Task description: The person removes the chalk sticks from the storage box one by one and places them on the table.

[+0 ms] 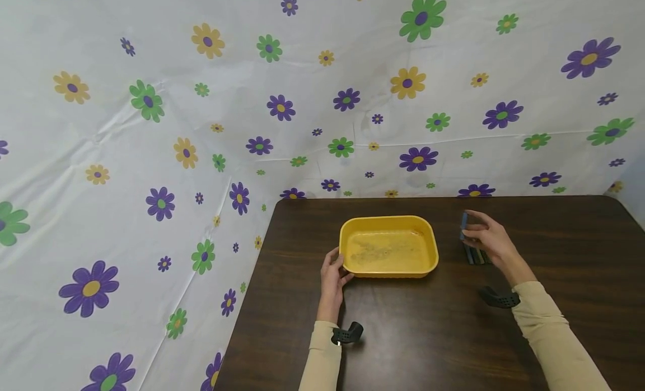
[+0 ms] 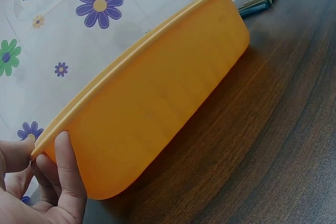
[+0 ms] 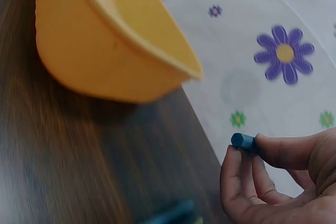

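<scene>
A yellow plastic tub (image 1: 388, 275) sits on the table, its inside bare apart from darkish marks on the bottom. At its left end my left hand (image 1: 331, 279) grips the rim, thumb on top and fingers under the lip, as the left wrist view shows. To the right of the tub, my right hand (image 1: 491, 242) pinches a slim blue stick (image 1: 464, 223) between thumb and fingertips. In the right wrist view the blue stick (image 3: 242, 140) shows a flat, dark end. Several dark sticks (image 1: 475, 255) lie side by side on the table below that hand.
The dark wood-grain table (image 1: 413, 335) meets a white flowered cloth (image 1: 312, 172) at its back and left. Each wrist wears a black band, the left band (image 1: 347, 333) and the right band (image 1: 500, 297).
</scene>
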A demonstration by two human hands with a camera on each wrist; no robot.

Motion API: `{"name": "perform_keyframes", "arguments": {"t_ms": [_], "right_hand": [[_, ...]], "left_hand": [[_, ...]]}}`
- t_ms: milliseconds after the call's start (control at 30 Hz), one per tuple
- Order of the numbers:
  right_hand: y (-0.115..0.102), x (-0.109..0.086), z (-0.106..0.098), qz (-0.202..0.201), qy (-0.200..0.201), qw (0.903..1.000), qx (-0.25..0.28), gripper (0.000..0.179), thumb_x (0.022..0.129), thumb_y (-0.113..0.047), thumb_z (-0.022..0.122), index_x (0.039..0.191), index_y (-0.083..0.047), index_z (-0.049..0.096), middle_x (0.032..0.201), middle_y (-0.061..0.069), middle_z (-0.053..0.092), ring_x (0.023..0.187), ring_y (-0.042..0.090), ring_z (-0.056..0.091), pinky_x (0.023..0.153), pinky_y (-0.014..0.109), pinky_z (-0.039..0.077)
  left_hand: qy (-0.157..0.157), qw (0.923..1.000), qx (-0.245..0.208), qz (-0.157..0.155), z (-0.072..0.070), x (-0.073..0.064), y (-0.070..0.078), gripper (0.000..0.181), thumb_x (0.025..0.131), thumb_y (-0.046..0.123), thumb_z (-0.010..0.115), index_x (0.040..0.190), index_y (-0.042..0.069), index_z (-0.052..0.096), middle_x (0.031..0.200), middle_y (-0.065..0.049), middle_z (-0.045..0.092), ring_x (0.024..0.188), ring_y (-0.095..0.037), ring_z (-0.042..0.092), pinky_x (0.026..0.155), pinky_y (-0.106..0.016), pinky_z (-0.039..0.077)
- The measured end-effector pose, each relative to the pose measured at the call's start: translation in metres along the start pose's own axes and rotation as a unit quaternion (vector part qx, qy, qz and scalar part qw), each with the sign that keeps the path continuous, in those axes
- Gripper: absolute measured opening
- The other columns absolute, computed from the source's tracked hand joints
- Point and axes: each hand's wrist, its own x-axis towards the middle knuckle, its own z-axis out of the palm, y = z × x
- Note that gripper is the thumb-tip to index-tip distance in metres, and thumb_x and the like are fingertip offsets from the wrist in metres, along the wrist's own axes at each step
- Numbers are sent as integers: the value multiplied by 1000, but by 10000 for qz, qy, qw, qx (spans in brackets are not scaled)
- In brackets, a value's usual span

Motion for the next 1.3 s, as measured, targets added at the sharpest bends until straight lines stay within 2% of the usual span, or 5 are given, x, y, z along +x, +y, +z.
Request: {"name": "perform_keyframes", "arguments": {"t_ms": [333,533,633,1000,1300], "right_hand": [[20,-18,-35,-136,529,9974,-462,69,103,-1,59,163,-1,25,99,-18,62,86,-1,66,77,25,58],[30,-25,-48,-55,861,9844,-1533,64,102,7,53,157,13,21,123,44,56,79,-8,59,70,20,56],[37,-27,-54,-29,912,9770,-1928,63,100,9,53,155,16,22,131,51,46,78,-10,54,67,19,54],[55,-22,-60,-264,1105,9329,-3418,60,91,4,65,144,18,39,111,42,64,84,49,64,67,50,52],[56,-23,-47,-201,1383,9352,-3253,57,96,1,59,146,18,38,121,42,60,110,63,50,97,76,32]], "left_hand": [[-33,10000,-17,-52,-3,1,0,43,107,22,58,146,4,54,120,-22,64,80,-16,64,63,-24,54],[-30,10000,48,40,-3,1,1,43,108,22,57,145,3,54,121,-24,63,82,-17,64,64,-24,54],[-19,10000,59,35,-3,2,0,43,108,23,57,145,3,55,121,-24,62,84,-20,64,65,-24,54],[-36,10000,71,28,-3,1,1,41,108,22,57,145,4,56,121,-25,61,84,-19,63,65,-24,54],[-64,9999,142,44,-1,2,0,40,108,22,57,144,4,57,120,-25,62,83,-19,63,64,-24,55]]}}
